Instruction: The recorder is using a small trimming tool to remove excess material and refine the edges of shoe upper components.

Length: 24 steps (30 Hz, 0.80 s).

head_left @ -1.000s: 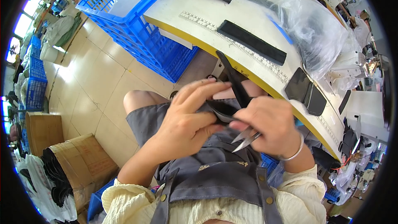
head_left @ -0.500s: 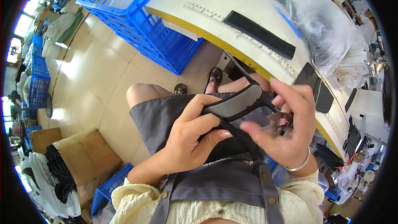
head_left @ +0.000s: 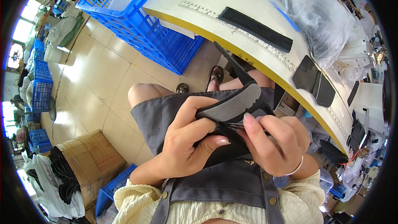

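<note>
My left hand [head_left: 186,143] is closed on a curved padded strap [head_left: 232,105], grey on its face with black edging. A black tail of it sticks up towards the table edge, and more black material hangs over my lap below the fingers. My right hand [head_left: 275,143] is closed on small thread snips [head_left: 237,125], mostly hidden by the fingers. Their thin metal blades point left, at the black edge just below the grey pad. Both hands are above the grey apron [head_left: 224,186] on my lap.
The white table [head_left: 182,18] with printed rulers carries a black strip [head_left: 255,29], dark flat pieces [head_left: 313,81] and clear plastic bags [head_left: 315,20]. A blue crate [head_left: 153,37] stands at its left end. A cardboard box [head_left: 93,159] and black pieces in white bags stand lower left.
My right hand has moved left and down, bringing the snips against the strap, and its fingers have closed in. The left hand keeps its hold; the strap has shifted slightly left.
</note>
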Motion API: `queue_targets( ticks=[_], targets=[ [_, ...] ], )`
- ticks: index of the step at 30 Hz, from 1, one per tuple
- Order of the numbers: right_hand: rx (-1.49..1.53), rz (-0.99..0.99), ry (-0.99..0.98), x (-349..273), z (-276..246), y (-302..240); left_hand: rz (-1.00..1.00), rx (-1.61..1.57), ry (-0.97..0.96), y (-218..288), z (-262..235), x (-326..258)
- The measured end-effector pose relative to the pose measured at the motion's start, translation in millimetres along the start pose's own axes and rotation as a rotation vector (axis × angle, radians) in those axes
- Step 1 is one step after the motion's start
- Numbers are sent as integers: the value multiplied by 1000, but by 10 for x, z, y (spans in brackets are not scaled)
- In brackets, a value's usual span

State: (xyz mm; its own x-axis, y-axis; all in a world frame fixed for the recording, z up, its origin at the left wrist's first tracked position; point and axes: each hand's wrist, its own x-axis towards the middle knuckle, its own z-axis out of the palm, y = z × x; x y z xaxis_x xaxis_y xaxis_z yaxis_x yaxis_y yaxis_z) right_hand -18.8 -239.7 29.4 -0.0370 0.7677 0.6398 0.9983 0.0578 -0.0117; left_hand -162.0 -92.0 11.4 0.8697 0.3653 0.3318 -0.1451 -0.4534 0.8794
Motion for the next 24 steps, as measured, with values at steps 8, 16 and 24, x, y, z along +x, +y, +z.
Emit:
queue_targets(
  ticks=[8,16,24],
  targets=[
    [-53,-8,115,-35,69,-72,37,-14,20,-39,18,2],
    [-81,5,177,-31,177,-79,32,-18,23,-27,30,10],
    [561,338,80,-48,193,5,131,-13,15,-100,77,66]
  ],
)
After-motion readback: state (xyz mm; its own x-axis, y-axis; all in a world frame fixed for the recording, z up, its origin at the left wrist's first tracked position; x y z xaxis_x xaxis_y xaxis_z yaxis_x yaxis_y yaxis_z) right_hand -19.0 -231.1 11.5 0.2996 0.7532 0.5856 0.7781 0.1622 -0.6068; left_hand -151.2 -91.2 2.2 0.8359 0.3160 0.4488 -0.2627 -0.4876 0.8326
